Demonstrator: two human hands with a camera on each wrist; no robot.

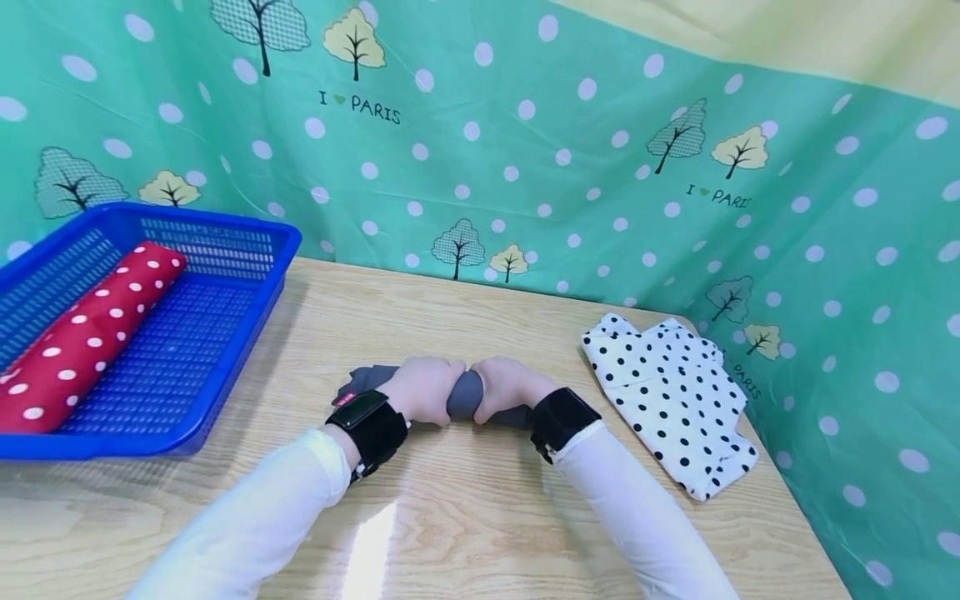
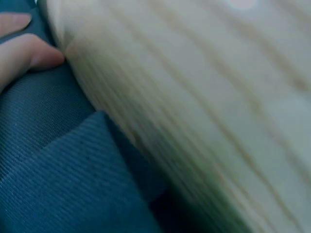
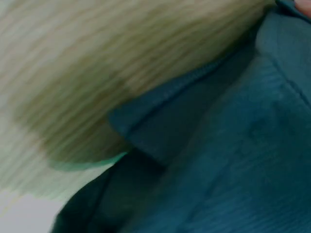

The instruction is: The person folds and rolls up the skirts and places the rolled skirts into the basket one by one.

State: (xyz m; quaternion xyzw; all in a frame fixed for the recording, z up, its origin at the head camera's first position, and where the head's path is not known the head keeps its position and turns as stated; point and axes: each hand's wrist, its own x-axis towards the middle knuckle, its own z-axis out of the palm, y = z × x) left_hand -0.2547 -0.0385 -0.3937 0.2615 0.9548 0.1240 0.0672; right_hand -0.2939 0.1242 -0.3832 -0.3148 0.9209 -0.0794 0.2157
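left hand [image 1: 426, 392] and right hand [image 1: 510, 388] both gripping gray cloth [image 1: 465, 397] close together over table [image 1: 480, 517], imo keeping squeeze even and pulling snug so it's not coming loose

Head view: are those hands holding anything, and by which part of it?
Yes: the left hand and right hand grip the bundled dark grey cloth near its middle, close together, with a short stretch showing between the hands.

Left hand [image 1: 427, 390] gripping, right hand [image 1: 510, 387] gripping, close together
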